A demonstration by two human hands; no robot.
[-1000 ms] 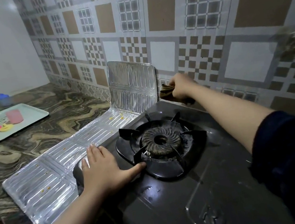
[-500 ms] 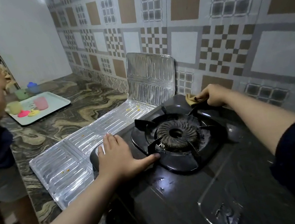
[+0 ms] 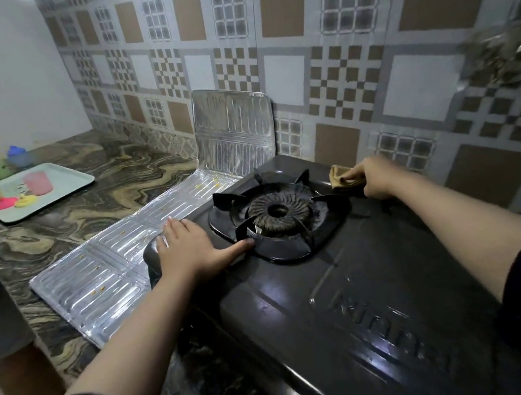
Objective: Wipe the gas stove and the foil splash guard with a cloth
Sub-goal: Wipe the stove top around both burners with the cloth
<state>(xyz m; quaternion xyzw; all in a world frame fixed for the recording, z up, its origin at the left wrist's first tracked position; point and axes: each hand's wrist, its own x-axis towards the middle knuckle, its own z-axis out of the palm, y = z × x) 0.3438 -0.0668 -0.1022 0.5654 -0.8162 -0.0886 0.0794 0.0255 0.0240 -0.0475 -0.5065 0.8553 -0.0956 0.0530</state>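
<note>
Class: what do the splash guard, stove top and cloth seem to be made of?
Splash guard: thin aluminium foil, shiny, embossed ribs, mirror-like glare.
Stove top: likely painted or enamelled metal, glossy black, sharp reflections.
Cloth: soft fabric, matte tan, bunched folds under the right hand.

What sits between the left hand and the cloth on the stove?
In the head view, the burner with its black pan support lies between the left hand and the cloth.

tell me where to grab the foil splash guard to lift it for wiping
Take the foil splash guard by the top edge of its upright end panel, coming from above. That panel stands free against the tiled wall, while the flat panels lie on the counter beside the stove.
</note>
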